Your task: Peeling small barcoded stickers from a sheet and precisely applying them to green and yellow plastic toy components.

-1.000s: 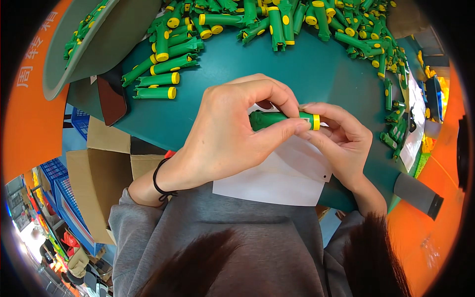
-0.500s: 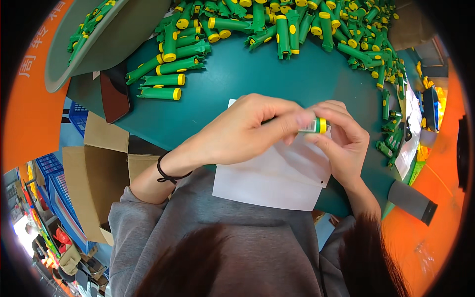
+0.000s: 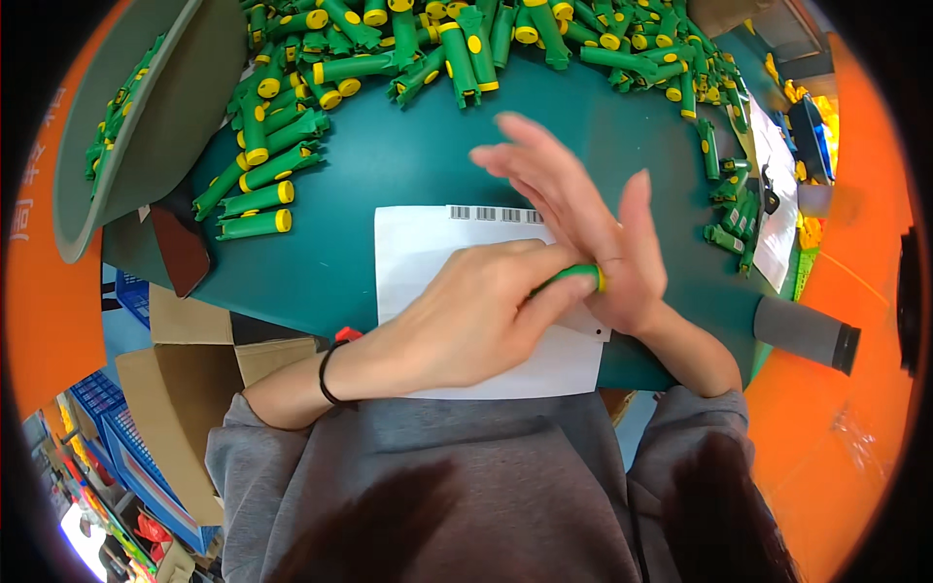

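My left hand [image 3: 471,316] is closed around a green tube with a yellow end [image 3: 575,278], held over a white sheet of paper [image 3: 418,253] on the teal table [image 3: 379,160]. Only the tube's tip shows past my fingers. My right hand [image 3: 583,219] is flat, fingers spread and straight, its palm pressed against the tube's yellow end. Both forearms come in from the lower edge in grey sleeves, with a black band on my left wrist.
Many green tubes with yellow caps [image 3: 292,117] lie heaped across the table's far side and down its right edge [image 3: 729,204]. A grey tray [image 3: 146,126] holding more tubes tilts at the left. Cardboard boxes [image 3: 185,389] and blue crates [image 3: 136,457] stand below the table's left side.
My right hand has let go its pinch on the tube's end and opened flat, palm against the cap. The left hand keeps its hold and has shifted slightly lower over the paper.
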{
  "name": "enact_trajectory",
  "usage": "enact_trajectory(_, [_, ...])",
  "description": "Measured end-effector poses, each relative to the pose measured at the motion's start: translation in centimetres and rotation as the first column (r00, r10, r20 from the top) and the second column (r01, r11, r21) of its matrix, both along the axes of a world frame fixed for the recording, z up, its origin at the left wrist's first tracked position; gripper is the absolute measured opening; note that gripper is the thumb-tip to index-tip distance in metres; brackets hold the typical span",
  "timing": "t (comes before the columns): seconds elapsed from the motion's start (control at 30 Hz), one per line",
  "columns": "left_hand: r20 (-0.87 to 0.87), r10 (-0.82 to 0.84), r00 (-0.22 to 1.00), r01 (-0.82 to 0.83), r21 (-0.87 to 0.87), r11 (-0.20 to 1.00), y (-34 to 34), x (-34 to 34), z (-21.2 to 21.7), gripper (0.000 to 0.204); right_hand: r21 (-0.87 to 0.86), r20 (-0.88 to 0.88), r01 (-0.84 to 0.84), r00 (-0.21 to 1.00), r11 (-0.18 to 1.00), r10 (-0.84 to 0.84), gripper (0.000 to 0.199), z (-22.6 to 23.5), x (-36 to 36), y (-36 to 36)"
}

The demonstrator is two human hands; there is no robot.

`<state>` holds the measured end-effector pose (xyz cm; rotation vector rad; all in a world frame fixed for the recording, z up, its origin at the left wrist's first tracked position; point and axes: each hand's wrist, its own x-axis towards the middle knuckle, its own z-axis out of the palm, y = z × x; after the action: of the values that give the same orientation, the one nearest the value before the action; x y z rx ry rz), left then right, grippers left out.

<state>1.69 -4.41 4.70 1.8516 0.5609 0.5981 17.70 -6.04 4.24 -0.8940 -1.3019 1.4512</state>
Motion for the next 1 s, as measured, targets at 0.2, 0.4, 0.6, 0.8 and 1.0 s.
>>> enact_trajectory(0.2, [0.176,0.871,0.459,-0.867,0.3,0.397,7.0,-14.1,4.2,0.023,0.424,0.713,0.01,0.613,0.905,-0.341,0.039,1.1,4.4,0.3])
enact_trajectory(0.4, [0.365,0.706,0.607,-0.468,0.882,-0.055,10.1,-14.7,5.7,0.024,0.411,0.779,-0.088,0.55,0.907,-0.3,0.035,-2.3,1.5,0.4])
enact_trajectory(0.6, [-0.105,0.441,0.892,-0.313,0.559,0.767,3.4,-6.2,-2.1,0.024,0.405,0.757,-0.035,0.573,0.914,-0.313,0.037,-2.9,0.9,0.0])
enact_trajectory(0.8, [-0.023,0.401,0.916,-0.296,0.634,0.714,3.4,-5.8,-3.4,0.012,0.426,0.766,-0.059,0.555,0.903,-0.325,0.038,-3.0,0.6,0.1])
enact_trajectory(1.0, [0.047,0.42,0.906,-0.406,0.369,0.836,2.9,-5.8,-3.3,0.014,0.332,0.617,0.135,0.717,0.934,-0.323,0.03,-1.6,1.0,2.2])
